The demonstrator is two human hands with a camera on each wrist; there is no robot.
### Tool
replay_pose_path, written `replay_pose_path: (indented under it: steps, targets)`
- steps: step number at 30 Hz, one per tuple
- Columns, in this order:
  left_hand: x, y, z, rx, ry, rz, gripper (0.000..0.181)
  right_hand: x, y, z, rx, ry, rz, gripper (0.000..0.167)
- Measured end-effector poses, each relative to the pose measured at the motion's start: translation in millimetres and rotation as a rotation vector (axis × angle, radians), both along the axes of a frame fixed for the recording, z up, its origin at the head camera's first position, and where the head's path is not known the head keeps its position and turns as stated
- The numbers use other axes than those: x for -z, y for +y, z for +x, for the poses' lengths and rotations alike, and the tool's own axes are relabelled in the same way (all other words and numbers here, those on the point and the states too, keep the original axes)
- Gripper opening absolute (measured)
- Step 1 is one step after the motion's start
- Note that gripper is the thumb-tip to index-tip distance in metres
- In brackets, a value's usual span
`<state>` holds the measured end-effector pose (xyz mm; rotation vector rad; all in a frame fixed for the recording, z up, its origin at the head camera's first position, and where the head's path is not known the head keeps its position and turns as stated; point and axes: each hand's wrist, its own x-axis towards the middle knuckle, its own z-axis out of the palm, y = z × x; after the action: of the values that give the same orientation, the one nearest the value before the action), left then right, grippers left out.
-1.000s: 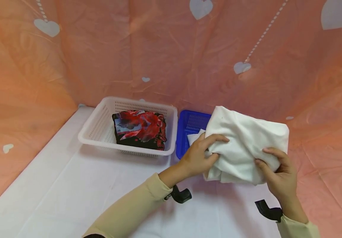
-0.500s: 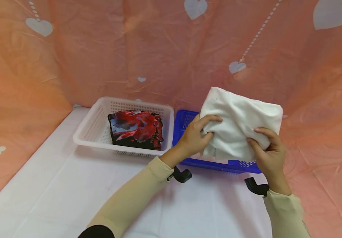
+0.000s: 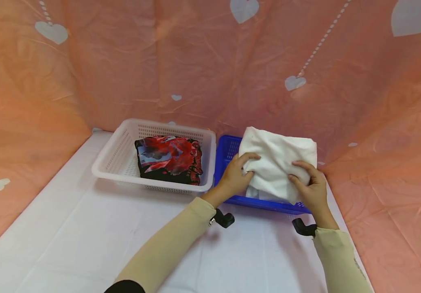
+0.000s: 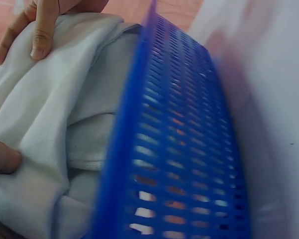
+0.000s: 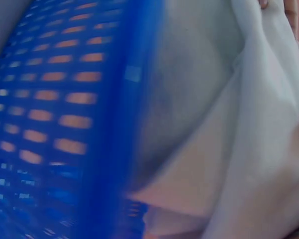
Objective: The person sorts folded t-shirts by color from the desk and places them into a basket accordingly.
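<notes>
A folded white cloth [image 3: 276, 158], perhaps a garment, is held by both hands in and over the blue basket [image 3: 269, 203]. At its left edge the left hand [image 3: 236, 177] grips it, thumb and fingers on the near face. The right hand [image 3: 312, 188] pinches its lower right part. In the left wrist view, the cloth [image 4: 35, 109] lies just inside the wall of the blue basket [image 4: 184, 124]. The right wrist view has a loose flap of the cloth [image 5: 268, 129] hanging beside the basket's perforated wall [image 5: 54, 99], blurred. The cloth hides most of the basket's inside.
Left of the blue basket stands a white perforated basket [image 3: 118, 176], holding a folded black garment [image 3: 170, 160] with a red print. Both baskets rest on a white-covered table [image 3: 86, 240]. An orange curtain [image 3: 195, 61] with white hearts rises behind.
Both hands first lifted the white cloth up and over the blue basket, then lowered it into the basket and slightly left. The white basket and the black garment stayed in place.
</notes>
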<state>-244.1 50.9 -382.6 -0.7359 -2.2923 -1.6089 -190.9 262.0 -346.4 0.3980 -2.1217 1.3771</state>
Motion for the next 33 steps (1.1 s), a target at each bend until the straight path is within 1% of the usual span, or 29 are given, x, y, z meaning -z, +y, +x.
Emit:
replay_pose_path:
  steps: [3, 7, 9, 14, 18, 23, 26, 30, 33]
  targets:
    - [9.3, 1.6, -1.2, -0.007, -0.037, -0.03, 0.044, 6.8, 1, -1.8, 0.023, -0.064, -0.003, 0.038]
    - [16.5, 2.7, -2.0, -0.02, -0.086, -0.068, 0.046, 13.3, 2, -4.2, 0.045, -0.129, 0.026, 0.037]
    - [19.0, 3.1, -2.4, -0.032, -0.107, -0.09, 0.046, 15.9, 3, -5.9, 0.045, -0.144, 0.042, 0.037]
    - [23.8, 3.7, -3.3, -0.048, -0.163, -0.14, 0.047, 23.1, 4, -12.4, 0.04, -0.151, 0.075, 0.037]
    - [25.8, 3.9, -4.7, -0.053, -0.208, -0.173, 0.047, 27.8, 4, -16.3, 0.04, -0.166, 0.084, 0.037]
    - [25.5, 3.9, -7.0, -0.053, -0.291, -0.192, 0.047, 33.1, 8, -21.8, 0.036, -0.204, 0.133, 0.037]
    - [25.1, 4.0, -9.3, -0.062, -0.332, -0.197, 0.048, 42.9, 15, -31.8, 0.042, -0.236, 0.161, 0.039]
    - [25.4, 4.5, -11.9, -0.091, -0.365, -0.221, 0.05, 56.5, 28, -47.1, 0.042, -0.277, 0.204, 0.042]
    - [26.5, 5.6, -13.1, -0.11, -0.384, -0.23, 0.05, 60.8, 32, -54.1, 0.033, -0.304, 0.231, 0.043]
